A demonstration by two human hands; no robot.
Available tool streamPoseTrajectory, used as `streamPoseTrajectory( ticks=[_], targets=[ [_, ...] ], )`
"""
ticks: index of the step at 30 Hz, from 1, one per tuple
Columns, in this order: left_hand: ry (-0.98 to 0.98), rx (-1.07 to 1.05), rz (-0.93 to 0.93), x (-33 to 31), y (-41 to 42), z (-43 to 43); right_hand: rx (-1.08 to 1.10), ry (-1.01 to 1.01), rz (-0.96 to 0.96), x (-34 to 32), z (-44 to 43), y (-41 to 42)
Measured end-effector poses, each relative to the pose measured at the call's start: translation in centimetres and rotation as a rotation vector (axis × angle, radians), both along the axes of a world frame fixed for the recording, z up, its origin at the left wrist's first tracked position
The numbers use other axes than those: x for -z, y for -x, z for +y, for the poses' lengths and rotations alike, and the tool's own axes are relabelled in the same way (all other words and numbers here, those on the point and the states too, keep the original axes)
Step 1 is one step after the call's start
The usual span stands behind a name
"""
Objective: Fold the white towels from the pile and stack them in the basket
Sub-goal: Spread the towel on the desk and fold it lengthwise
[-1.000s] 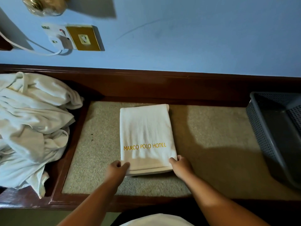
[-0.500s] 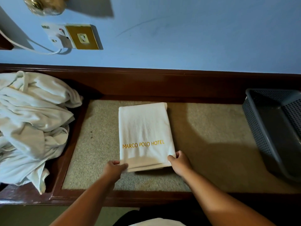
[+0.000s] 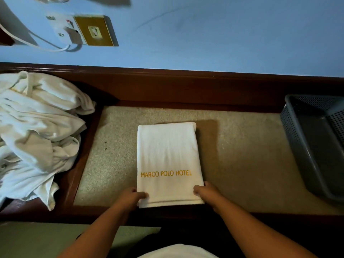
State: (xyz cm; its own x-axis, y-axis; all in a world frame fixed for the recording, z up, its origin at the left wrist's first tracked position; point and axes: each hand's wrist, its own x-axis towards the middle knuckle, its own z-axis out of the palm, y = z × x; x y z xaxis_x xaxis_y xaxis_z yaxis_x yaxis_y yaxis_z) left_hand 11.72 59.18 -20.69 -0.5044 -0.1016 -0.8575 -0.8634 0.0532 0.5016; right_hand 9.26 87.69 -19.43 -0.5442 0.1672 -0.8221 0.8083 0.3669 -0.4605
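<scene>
A folded white towel [image 3: 167,161] with gold "MARCO POLO HOTEL" lettering lies lengthwise in the middle of the table's speckled inlay [image 3: 251,164]. My left hand [image 3: 133,197] grips its near left corner, thumb on top. My right hand [image 3: 205,192] grips the near right corner the same way. A pile of crumpled white towels [image 3: 37,138] covers the table's left end. The grey perforated basket [image 3: 314,144] stands at the right edge, nothing visible inside it.
A dark wooden rim [image 3: 186,86] runs along the table's back, against a blue wall. A brass wall socket [image 3: 95,30] with a white plug and cable sits at the upper left. The table's front edge lies just under my wrists.
Both hands keep hold of the towel's near corners. The towel now lies a little nearer the table's front edge, and the view has shifted slightly.
</scene>
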Motion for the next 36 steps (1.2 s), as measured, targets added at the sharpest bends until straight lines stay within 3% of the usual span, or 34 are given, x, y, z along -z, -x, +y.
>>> streamPoseTrajectory(
  ticks=[6,10,15,22,28,36],
  targets=[
    [-0.138,-0.199,0.124,-1.1,3.4,0.9,0.133,0.060,0.113,0.6,-1.1,3.0],
    [-0.148,-0.138,0.180,-2.4,5.6,1.8,0.181,0.073,0.133,0.4,-1.9,5.6],
    [-0.275,-0.105,0.252,-5.7,7.8,1.6,0.199,0.237,0.151,-3.7,-1.9,7.7],
    [-0.379,0.031,0.353,-10.3,11.3,3.8,0.270,0.331,0.325,-8.3,2.7,8.1],
    [-0.485,0.223,0.448,-14.7,14.0,14.7,0.392,0.191,0.476,-12.7,13.5,6.4],
    [-0.553,0.571,0.505,-18.1,18.4,35.1,0.595,-0.030,0.628,-16.9,33.5,5.4]
  ],
)
